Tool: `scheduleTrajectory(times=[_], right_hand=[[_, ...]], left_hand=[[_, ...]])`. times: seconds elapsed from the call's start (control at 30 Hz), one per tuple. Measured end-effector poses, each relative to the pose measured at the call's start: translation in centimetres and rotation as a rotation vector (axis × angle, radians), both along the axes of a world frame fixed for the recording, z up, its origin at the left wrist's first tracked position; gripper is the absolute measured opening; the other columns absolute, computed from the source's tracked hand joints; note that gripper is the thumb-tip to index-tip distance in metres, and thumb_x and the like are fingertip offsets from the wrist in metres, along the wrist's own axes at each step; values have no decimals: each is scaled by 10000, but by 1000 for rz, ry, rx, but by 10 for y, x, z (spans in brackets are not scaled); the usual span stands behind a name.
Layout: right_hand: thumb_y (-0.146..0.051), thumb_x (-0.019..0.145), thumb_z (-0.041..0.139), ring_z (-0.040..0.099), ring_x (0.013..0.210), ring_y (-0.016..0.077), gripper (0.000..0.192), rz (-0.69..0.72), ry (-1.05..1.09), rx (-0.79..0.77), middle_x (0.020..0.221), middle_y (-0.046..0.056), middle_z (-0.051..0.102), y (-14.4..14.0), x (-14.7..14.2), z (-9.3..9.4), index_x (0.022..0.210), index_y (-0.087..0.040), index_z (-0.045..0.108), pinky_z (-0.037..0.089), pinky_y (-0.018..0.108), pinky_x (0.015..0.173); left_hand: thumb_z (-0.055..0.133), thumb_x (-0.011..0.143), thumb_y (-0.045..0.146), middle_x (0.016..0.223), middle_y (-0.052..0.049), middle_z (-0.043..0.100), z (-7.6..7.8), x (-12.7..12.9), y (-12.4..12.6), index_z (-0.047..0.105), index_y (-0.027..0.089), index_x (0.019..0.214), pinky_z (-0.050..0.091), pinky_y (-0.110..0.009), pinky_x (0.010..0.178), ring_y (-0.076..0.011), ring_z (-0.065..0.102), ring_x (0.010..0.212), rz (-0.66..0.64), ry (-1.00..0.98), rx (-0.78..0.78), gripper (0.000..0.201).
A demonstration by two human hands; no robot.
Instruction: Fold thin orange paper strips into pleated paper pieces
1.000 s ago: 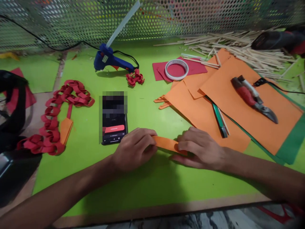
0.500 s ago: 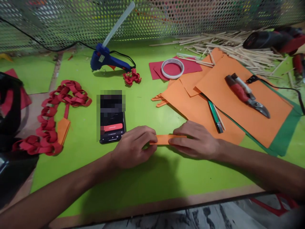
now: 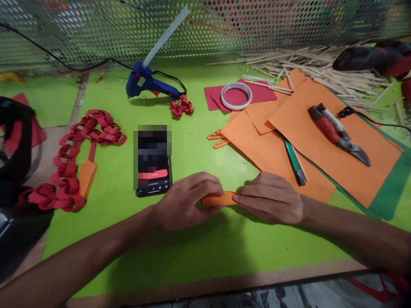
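Note:
Between my hands, just above or on the green tabletop (image 3: 221, 256), is a narrow orange paper strip (image 3: 221, 198). My left hand (image 3: 191, 200) is closed on the strip's left part, fingers curled over it. At the strip's right end, my right hand (image 3: 271, 197) pinches it, with the fingers pressed together. A phone (image 3: 153, 164) lies left of my left hand. Beyond my right hand are orange paper sheets (image 3: 253, 137), several cut orange strips (image 3: 220, 141) and a green cutter knife (image 3: 293, 160).
A blue glue gun (image 3: 150, 83) stands at the back by a small red paper ring cluster (image 3: 181, 107). On the left lies a red paper chain (image 3: 67, 171). Tape (image 3: 236, 96) rests on red paper. Pruning shears (image 3: 338, 134) and many wooden sticks (image 3: 308, 64) are at right.
Both hands have shifted slightly toward me and right in the view with the strip. My left fingers have moved further along it. The whole view has shifted a little.

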State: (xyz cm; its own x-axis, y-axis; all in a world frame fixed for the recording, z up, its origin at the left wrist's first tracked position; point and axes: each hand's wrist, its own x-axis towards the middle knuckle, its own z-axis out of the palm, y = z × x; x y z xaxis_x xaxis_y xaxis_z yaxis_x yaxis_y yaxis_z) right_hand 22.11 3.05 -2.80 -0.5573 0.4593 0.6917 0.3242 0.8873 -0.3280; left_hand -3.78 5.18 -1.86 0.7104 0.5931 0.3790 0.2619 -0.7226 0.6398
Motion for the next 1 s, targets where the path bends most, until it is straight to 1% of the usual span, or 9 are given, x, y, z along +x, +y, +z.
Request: scheduleTrajectory(times=[0.1,0.17,0.3,0.37,0.47,0.63,0.73,0.87,1.0], right_hand=[[-135,818,783,687,753,145,284,-18,-6,10,905,52,765,-3,-5,1,1092,-137,707,518,295,586],[-124,810,786,688,759,148,305,-22,-9,8,933,57,764,-5,-8,1,1102,-133,702,519,301,583],[-111,787,799,695,782,166,341,21,-27,11,945,81,757,-6,-11,-1,1112,-97,695,518,311,576],[-122,781,809,690,776,162,370,10,-14,-1,946,74,757,-6,-12,-2,1132,-109,693,525,309,586],[-154,794,806,692,780,154,385,-29,-2,-52,965,62,757,-4,-11,-1,1161,-161,688,549,303,624],[-172,852,749,706,796,163,267,-34,9,-146,957,77,762,-1,-10,5,1113,-172,694,569,311,662],[-141,846,747,705,793,170,245,-31,34,-168,940,88,759,1,-11,7,1086,-153,700,571,319,662],[-122,848,737,708,807,174,290,-16,62,-192,940,86,755,1,-11,6,1133,-155,696,583,320,663],[-109,859,716,711,825,171,352,-11,99,-230,967,79,751,0,-10,5,1203,-178,680,593,318,678]], left_hand=[[768,868,304,1112,-63,716,-1,2,0,608,202,1056,571,-240,824,-150,706,967,-19,-12,16,267],[769,869,322,1093,-51,727,-1,2,-1,624,207,1028,574,-232,800,-139,713,923,-42,-12,24,244],[719,908,233,983,-25,741,0,3,-1,643,201,998,568,-221,761,-113,697,820,-71,-41,47,123],[709,911,209,963,-22,741,1,4,-1,650,197,994,567,-221,751,-110,692,804,-55,-50,67,102],[704,914,201,939,-8,739,3,4,-1,660,204,991,566,-215,730,-102,686,784,-25,-62,95,88],[711,910,183,927,-2,748,4,3,0,681,213,1022,566,-224,738,-99,691,778,17,-93,108,119],[724,902,177,920,-1,753,4,3,1,689,211,1010,562,-235,750,-102,693,781,45,-103,105,119],[706,917,196,909,6,756,4,3,0,684,224,1039,558,-231,751,-103,702,787,82,-97,84,128],[711,917,225,896,8,755,2,1,-1,675,235,1125,562,-226,735,-113,703,788,130,-73,65,211]])
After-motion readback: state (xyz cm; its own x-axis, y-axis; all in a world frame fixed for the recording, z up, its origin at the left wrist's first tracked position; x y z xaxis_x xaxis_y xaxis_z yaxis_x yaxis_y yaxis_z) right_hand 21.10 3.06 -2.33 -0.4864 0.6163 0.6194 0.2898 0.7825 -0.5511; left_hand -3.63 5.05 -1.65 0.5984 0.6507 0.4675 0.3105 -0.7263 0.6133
